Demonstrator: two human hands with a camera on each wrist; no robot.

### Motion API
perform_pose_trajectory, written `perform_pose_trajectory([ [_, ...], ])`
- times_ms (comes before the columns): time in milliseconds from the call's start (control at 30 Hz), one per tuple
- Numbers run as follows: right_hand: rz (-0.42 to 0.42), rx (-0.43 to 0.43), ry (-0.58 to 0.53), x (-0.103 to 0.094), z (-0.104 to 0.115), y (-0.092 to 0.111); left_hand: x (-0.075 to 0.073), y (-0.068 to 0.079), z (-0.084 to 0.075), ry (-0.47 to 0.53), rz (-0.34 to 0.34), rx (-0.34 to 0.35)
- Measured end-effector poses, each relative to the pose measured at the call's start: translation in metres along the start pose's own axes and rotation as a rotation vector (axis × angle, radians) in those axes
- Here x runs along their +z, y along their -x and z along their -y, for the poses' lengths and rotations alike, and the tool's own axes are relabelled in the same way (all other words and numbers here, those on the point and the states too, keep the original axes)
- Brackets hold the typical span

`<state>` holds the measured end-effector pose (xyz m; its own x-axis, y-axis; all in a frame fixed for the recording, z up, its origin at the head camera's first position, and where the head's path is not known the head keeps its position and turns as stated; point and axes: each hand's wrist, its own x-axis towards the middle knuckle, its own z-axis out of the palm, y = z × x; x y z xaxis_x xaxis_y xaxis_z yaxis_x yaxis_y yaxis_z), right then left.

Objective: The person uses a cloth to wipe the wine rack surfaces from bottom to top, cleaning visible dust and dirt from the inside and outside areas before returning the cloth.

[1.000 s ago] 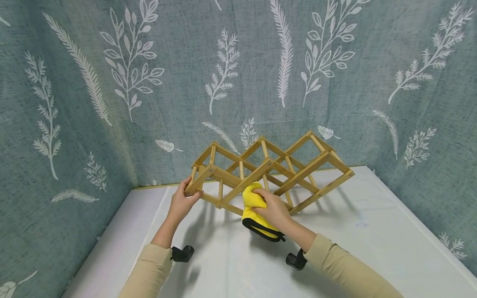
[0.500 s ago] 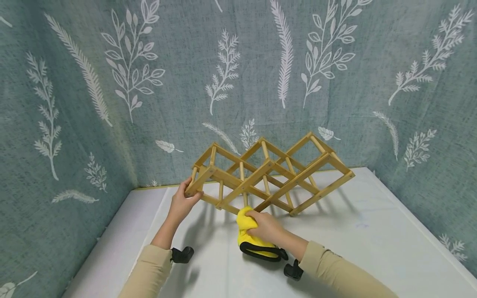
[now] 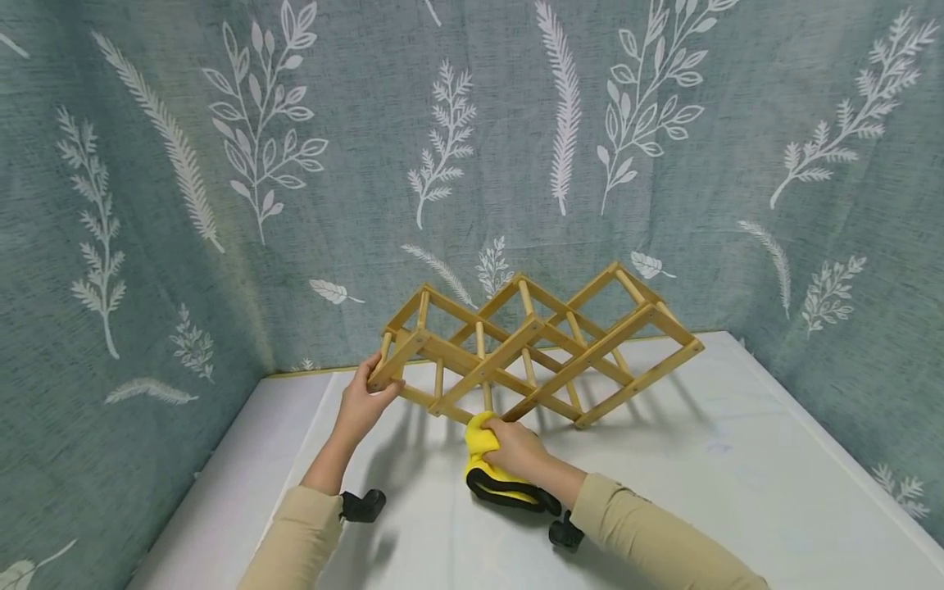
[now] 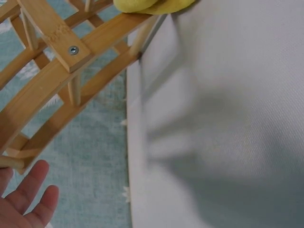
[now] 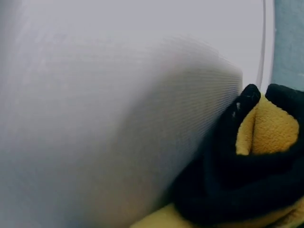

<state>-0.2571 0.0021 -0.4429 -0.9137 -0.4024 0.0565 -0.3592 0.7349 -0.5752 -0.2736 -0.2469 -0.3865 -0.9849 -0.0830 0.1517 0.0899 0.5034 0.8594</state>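
Note:
A lattice-shaped wooden folding rack [image 3: 509,352] stands tilted at the back of the white table, its left end higher off the surface. My left hand [image 3: 360,410] grips that left end, thumb in front and fingers behind; part of the hand [image 4: 23,199] shows in the left wrist view. Bunched in my right hand [image 3: 519,451] is a yellow cloth [image 3: 479,438] with black edging, right at the rack's lower front slat near a crossing dowel. The cloth's black-edged folds [image 5: 213,190] hang down over the table in the right wrist view, where the fingers are hidden.
The white tabletop [image 3: 442,541] reaches back to a blue-green curtain [image 3: 354,205] printed with white leaves, which also hangs along both sides. Black wrist cameras [image 3: 363,506] stick out below each sleeve. Shadows of the rack fall across the table.
My right hand has drawn the cloth down and slightly left, from the middle slats to the rack's lower front edge. The left hand and the rack have stayed in place.

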Motion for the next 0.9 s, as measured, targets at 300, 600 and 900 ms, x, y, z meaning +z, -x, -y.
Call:
perform_pose_trajectory([
  [300,-0.043,-0.026,0.015,0.001,0.003,-0.005,0.001,-0.003,-0.002,-0.023,-0.011,-0.003],
  [600,-0.078,-0.090,-0.031,0.002,0.015,-0.009,0.000,-0.003,0.000,-0.025,-0.008,-0.009],
  [900,-0.073,-0.167,-0.125,0.000,0.016,-0.005,0.001,-0.001,0.001,-0.015,-0.008,-0.004],
])
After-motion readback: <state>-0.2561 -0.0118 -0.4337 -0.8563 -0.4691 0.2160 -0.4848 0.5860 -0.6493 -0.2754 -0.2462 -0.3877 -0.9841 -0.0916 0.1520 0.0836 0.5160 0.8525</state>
